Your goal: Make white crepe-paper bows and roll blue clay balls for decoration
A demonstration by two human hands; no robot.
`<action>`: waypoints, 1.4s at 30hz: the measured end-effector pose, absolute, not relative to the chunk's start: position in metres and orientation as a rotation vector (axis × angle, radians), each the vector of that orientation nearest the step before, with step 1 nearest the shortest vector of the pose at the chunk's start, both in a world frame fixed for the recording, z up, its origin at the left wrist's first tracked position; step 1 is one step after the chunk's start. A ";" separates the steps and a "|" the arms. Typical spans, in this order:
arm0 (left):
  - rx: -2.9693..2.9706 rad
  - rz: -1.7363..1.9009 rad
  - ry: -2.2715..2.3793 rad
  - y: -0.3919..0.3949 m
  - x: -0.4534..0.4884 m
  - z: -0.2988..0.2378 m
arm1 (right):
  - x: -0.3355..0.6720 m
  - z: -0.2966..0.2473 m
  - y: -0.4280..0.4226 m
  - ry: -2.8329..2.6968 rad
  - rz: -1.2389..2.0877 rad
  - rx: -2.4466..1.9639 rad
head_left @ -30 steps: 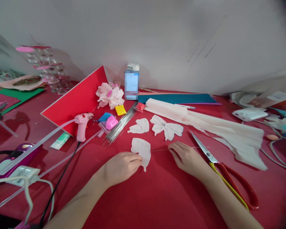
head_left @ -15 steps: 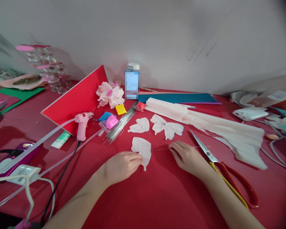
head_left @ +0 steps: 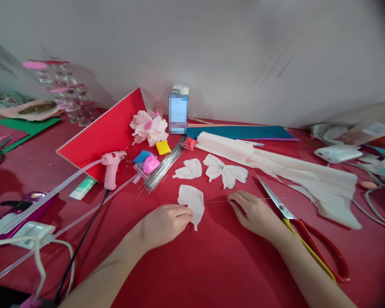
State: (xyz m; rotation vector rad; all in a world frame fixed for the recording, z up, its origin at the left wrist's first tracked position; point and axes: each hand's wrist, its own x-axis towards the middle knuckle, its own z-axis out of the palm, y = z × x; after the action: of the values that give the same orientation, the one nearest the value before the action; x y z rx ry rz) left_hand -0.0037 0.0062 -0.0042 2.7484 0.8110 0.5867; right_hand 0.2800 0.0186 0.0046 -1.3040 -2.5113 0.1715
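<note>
A white crepe-paper petal [head_left: 192, 203] is gripped at its left edge by the closed left hand [head_left: 165, 222]. A thin silver wire [head_left: 216, 201], stretched from the petal's right edge, is pinched by the closed right hand [head_left: 253, 214]. Red-handled steel scissors [head_left: 308, 244] are left just beside that hand, two cut white petal pieces [head_left: 189, 169] lie a little beyond, and the red tabletop [head_left: 211, 265] extends below.

The camera is worn on the person's head and looks forward and down across the red-covered bench [head_left: 211, 269] toward the white wall [head_left: 231, 51] behind it. It sits close above the left hand [head_left: 163, 223] and right hand [head_left: 255, 214], which enter from the lower edge, while the wide view takes in the bench's far end.
</note>
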 end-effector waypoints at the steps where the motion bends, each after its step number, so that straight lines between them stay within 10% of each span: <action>1: 2.744 0.588 0.811 0.006 -0.004 -0.004 | 0.280 0.004 0.018 -2.514 0.166 -1.307; 42: 2.795 0.619 0.790 0.006 -0.003 -0.006 | 0.279 0.006 0.018 -2.507 0.183 -1.304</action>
State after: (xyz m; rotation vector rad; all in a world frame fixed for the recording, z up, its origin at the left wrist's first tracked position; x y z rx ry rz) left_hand -0.0030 0.0061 -0.0063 2.7948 0.7896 0.6192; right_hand 0.2787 0.0185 0.0056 -1.3043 -2.5070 0.1826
